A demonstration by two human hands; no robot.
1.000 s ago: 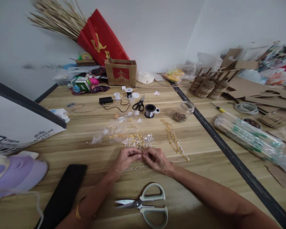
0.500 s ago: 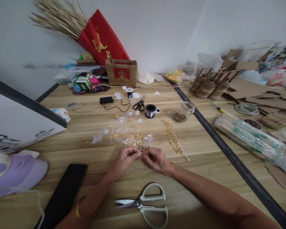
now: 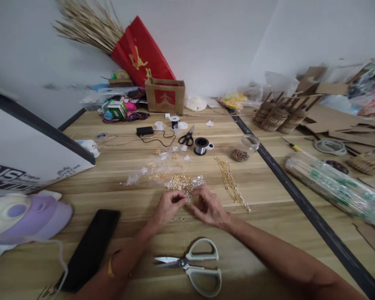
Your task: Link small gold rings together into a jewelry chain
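My left hand [image 3: 170,205] is closed in a pinch at the near edge of a pile of small gold and silver jewellery findings [image 3: 178,183]. Whatever sits at its fingertips is too small to name. Just to the right, my right hand [image 3: 208,207] has its thumb and forefinger apart, with nothing visible between them. On the table below both hands lies a thin silver chain [image 3: 181,218], partly covered by them. White-handled scissors [image 3: 203,268] rest open nearer to me. Gold chains [image 3: 231,183] are laid out to the right of my right hand.
Behind the pile are small bags of findings [image 3: 133,180], a wire spool [image 3: 201,146] and black scissors [image 3: 186,136]. A bead dish [image 3: 240,155] stands at right, near wrapped sticks [image 3: 331,183]. A phone [image 3: 92,250] and a white box [image 3: 34,154] are at left.
The fingertips of my two hands, together before, have come apart. My right thumb and forefinger have spread. The whole view has shifted slightly.
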